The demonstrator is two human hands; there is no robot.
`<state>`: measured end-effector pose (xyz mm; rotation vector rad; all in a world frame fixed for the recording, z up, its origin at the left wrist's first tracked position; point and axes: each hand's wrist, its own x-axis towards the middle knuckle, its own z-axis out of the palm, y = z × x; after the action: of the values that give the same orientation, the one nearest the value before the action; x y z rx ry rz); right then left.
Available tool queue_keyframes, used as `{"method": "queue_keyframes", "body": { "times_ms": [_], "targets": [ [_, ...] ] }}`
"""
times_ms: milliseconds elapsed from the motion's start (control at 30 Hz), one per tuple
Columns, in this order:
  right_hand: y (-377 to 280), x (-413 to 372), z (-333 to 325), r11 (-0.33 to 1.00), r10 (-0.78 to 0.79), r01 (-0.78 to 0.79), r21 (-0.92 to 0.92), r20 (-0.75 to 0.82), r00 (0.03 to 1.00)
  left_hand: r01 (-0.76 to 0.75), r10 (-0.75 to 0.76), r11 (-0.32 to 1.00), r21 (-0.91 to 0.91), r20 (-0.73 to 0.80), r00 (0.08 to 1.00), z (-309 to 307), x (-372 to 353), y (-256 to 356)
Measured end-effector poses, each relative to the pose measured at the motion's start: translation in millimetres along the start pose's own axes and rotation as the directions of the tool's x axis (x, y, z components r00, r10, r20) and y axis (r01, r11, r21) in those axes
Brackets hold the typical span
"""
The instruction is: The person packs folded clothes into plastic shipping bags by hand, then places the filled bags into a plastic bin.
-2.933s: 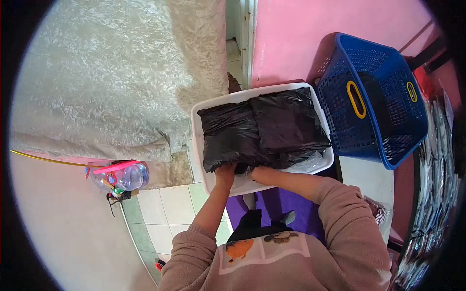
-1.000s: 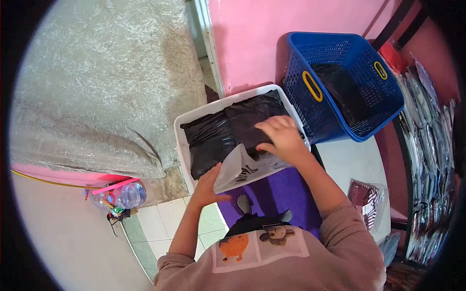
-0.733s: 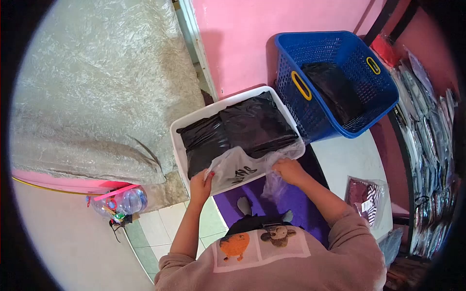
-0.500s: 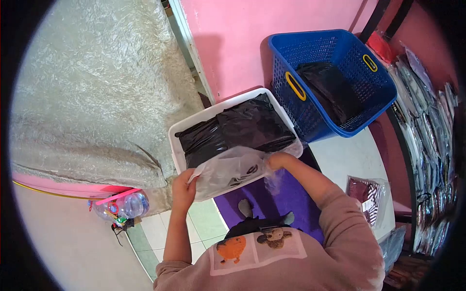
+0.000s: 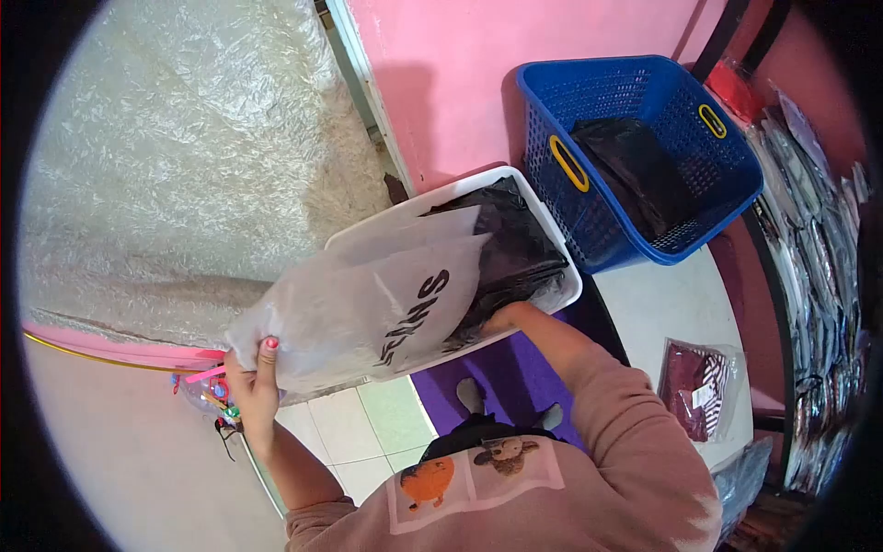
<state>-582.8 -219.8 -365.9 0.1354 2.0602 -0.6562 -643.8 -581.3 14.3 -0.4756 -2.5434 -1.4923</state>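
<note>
My left hand (image 5: 255, 386) pinches one end of a frosted plastic bag (image 5: 345, 308) with dark printed letters, its thumb pressed on top. The bag stretches over the left part of a white plastic basin (image 5: 533, 207). Inside the basin lie black plastic packages (image 5: 515, 244), partly covered by the bag. My right hand (image 5: 502, 318) reaches into the basin's near right side, against the black plastic. Its fingers are hidden there, so whether they grip anything does not show.
A blue basket (image 5: 635, 253) with yellow handles, holding black packages, stands behind right. A bagged maroon garment (image 5: 690, 391) lies on the white surface (image 5: 644, 313). Several bagged items (image 5: 809, 304) hang at the far right. Clear plastic bottles (image 5: 202, 391) are at the left.
My left hand has moved left and slightly down, spreading the frosted bag across the basin so its lettering shows. My right hand has shifted slightly left and down into the basin.
</note>
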Motion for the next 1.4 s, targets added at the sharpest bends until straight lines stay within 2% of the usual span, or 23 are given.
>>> {"method": "queue_keyframes", "body": {
  "times_ms": [100,167,233,300,400,500,567,600,667,700,733,767,833,867,967,1067,1100,1200,1233,1267,1300,1333,1400],
  "targets": [
    [5,-68,-28,0.996,-0.080,0.088,0.026,-0.228,0.970,-0.162,0.162,0.987,-0.004,0.068,0.984,14,4,15],
    [16,-131,-40,0.953,-0.033,0.172,0.252,-0.475,0.879,-0.234,0.233,0.972,-0.017,0.176,0.956,19,11,28],
    [30,-172,-43,0.750,-0.061,0.473,0.463,-0.664,0.746,-0.311,0.299,0.950,0.015,0.236,0.925,27,17,38],
    [8,-222,-49,0.590,-0.091,0.588,0.553,-0.678,0.730,-0.373,0.372,0.927,-0.045,0.251,0.894,43,27,47],
    [-13,-223,-36,0.406,-0.053,0.670,0.621,-0.716,0.696,-0.120,0.213,0.952,-0.282,0.325,0.921,57,44,71],
    [-25,-206,-25,0.134,0.013,0.733,0.667,-0.741,0.672,0.094,0.091,0.716,-0.692,0.226,0.970,80,73,67],
    [-31,-203,-27,-0.103,0.122,0.761,0.641,-0.751,0.649,0.185,-0.017,0.711,-0.678,0.246,0.969,84,99,26],
    [-27,-195,-26,-0.065,0.157,0.811,0.582,-0.797,0.584,0.245,-0.108,0.725,-0.644,0.245,0.964,88,106,-2],
    [-11,-181,-26,0.378,0.297,0.743,0.552,-0.833,0.468,0.367,-0.265,0.763,-0.532,0.261,0.928,97,115,-81],
    [-5,-179,-24,0.571,0.342,0.634,0.521,-0.854,0.393,0.424,-0.330,0.786,-0.450,0.275,0.903,105,112,-130],
    [-2,-180,-21,0.836,0.348,0.383,0.393,-0.919,0.184,0.462,-0.433,0.860,-0.216,0.170,0.885,121,102,-171],
    [0,-177,-14,0.847,0.415,0.286,0.448,-0.894,0.171,0.497,-0.498,0.867,0.027,0.037,0.866,134,90,-211],
    [3,-160,3,0.829,0.541,0.084,0.553,-0.831,0.132,0.223,-0.271,0.940,0.259,0.169,0.947,145,61,-277],
    [11,-153,10,0.779,0.570,0.152,0.608,-0.789,0.231,0.295,-0.327,0.938,0.182,0.183,0.927,145,49,-270],
    [38,-134,23,0.753,0.554,0.184,0.632,-0.760,0.341,0.432,-0.415,0.901,-0.050,0.199,0.888,152,38,-303],
    [43,-133,22,0.848,0.463,0.257,0.462,-0.884,0.062,0.459,-0.438,0.864,-0.206,0.137,0.888,160,44,-308],
    [45,-134,21,0.861,0.461,0.223,0.458,-0.887,0.042,0.455,-0.443,0.856,-0.245,0.106,0.890,160,45,-303],
    [35,-176,3,0.886,0.447,0.170,0.432,-0.892,-0.062,0.344,-0.348,0.937,0.063,0.085,0.934,153,58,-303],
    [32,-190,5,0.885,0.435,0.204,0.419,-0.899,-0.043,0.197,-0.173,0.942,0.273,-0.109,0.979,155,55,-289],
    [30,-204,6,0.883,0.423,0.236,0.405,-0.906,-0.028,0.080,0.053,0.870,0.486,-0.254,0.966,156,46,-255],
    [30,-215,8,0.880,0.410,0.269,0.391,-0.912,-0.017,0.008,0.302,0.731,0.682,-0.335,0.893,158,38,-223],
    [34,-223,17,0.890,0.376,0.290,0.352,-0.926,-0.030,-0.004,0.261,0.762,0.648,-0.302,0.917,160,31,-199],
    [43,-242,34,0.719,0.460,0.545,0.431,-0.883,0.092,-0.022,0.181,0.818,0.575,-0.221,0.958,173,13,-166]
  ]
}}
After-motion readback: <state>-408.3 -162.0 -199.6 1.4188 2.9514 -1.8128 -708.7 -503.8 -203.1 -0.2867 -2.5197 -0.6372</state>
